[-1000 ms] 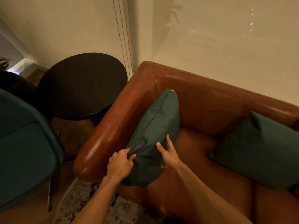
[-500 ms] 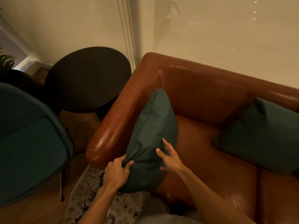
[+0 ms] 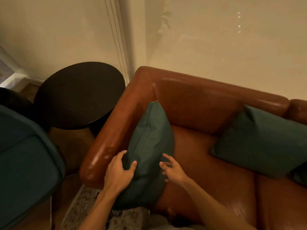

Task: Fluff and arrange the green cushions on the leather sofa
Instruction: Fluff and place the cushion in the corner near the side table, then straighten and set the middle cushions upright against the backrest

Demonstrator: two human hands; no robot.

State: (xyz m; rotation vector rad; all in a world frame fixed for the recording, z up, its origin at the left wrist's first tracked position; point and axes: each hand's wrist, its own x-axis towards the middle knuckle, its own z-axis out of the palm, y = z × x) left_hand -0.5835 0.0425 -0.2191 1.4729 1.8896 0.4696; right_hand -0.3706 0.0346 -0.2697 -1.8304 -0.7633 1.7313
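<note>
Green fabric cushion (image 3: 149, 146) front and centre in my feed. It stands on its edge at the left end of the brown leather sofa (image 3: 207, 103), just beside the left armrest. Its long axis runs from the seat's front edge back toward the corner where armrest and backrest meet. The far tip points into that corner, and the zip seam rides along the top ridge, facing up at me. The near end bulges out past the front edge of the seat.

Left hand (image 3: 118, 171) is on it now. The fingers curl round the armrest side and the thumb hooks over near the seam, so it grips the cushion's near end. Right hand (image 3: 172, 170) is at the opposite face, fingers spread and loose. It's blurred, so I can't tell whether the tips press in or only brush the fabric.

Count: I see two green cushions. The second green cushion (image 3: 259, 143) lies well apart to the right, leaning flat-faced against the backrest, one corner poking up at the backrest's top edge. Two hands, both bare-armed. One sofa.

Off the sofa's left side there's one round dark side table (image 3: 78, 95), close to the armrest. One teal upholstered chair (image 3: 25, 163) fills the left edge of the view. A patterned rug (image 3: 83, 206) shows on the floor below the armrest.
</note>
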